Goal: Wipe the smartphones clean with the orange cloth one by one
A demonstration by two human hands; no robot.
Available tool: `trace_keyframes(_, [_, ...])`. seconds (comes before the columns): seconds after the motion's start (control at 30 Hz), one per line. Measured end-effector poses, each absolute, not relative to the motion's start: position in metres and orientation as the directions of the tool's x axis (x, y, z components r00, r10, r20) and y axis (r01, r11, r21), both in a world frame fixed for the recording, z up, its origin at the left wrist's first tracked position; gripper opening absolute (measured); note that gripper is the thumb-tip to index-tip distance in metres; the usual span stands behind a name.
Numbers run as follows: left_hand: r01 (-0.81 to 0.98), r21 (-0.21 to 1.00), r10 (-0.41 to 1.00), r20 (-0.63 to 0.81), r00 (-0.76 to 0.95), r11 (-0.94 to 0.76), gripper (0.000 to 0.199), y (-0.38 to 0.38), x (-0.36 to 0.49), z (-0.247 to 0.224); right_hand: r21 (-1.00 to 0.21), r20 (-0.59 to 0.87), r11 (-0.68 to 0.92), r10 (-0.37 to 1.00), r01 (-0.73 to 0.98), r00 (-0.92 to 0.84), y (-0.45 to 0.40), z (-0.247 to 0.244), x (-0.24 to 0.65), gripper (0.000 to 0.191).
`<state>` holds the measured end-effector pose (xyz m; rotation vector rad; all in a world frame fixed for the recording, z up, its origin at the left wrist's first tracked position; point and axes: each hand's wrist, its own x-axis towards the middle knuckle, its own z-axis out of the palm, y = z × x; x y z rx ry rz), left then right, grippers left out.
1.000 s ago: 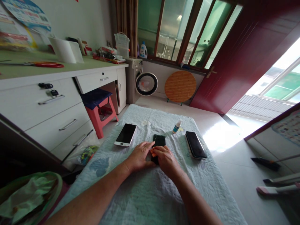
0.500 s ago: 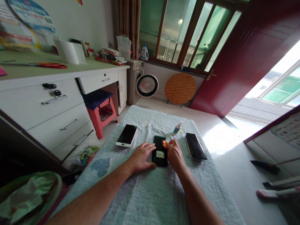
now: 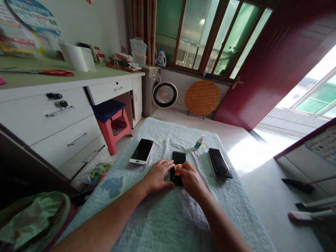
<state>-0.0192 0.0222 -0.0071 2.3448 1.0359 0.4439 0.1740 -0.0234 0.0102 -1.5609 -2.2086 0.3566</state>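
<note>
A black smartphone (image 3: 179, 156) lies on the cloth-covered table, its far end pointing away from me. My left hand (image 3: 158, 176) holds it along its left side, fingertips at the upper left edge and thumb near the lower left corner. Pinched in my right hand (image 3: 193, 177) is a small crumpled orange cloth (image 3: 178, 169), pressed onto the middle of the phone. That hand hides the phone's lower right part. Left of it rests a white smartphone (image 3: 142, 151) with a dark screen. To the right are another black phone (image 3: 219, 163) and a small spray bottle (image 3: 198, 143), standing upright.
A pale blue quilted cloth (image 3: 168, 224) covers the table. On the left are a white drawer desk (image 3: 63, 122), a red stool (image 3: 112, 129) and a bin (image 3: 67, 204). A washing machine (image 3: 151, 94) with its door open stands beyond, beside a round wooden board (image 3: 202, 98).
My right hand has slid the orange cloth left and towards me across the phone, covering the pale label seen before. My left hand and the other things have stayed put.
</note>
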Motion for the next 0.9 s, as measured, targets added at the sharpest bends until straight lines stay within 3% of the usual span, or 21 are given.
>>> trace_keyframes(0.27, [0.557,0.626,0.772,0.118,0.625,-0.546,0.093,0.022,-0.018,-0.011,-0.406,0.208,0.326,0.943,0.854,-0.261,0.008,0.003,0.171,0.024])
trace_keyframes(0.63, [0.536,0.615,0.757,0.160,0.634,-0.578,0.073,0.021,-0.018,-0.007,-0.290,0.150,0.268,0.961,0.919,-0.233,0.061,0.005,0.170,0.031])
trace_keyframes(0.77, [0.557,0.652,0.791,0.110,0.602,-0.515,0.090,0.021,-0.017,-0.011,-0.292,0.141,0.295,0.954,0.910,-0.265,0.057,0.009,0.169,0.030])
trace_keyframes(0.9, [0.538,0.678,0.803,0.131,0.581,-0.500,0.111,0.021,-0.018,-0.017,-0.304,0.153,0.422,0.907,0.854,-0.393,0.031,0.016,0.170,0.025])
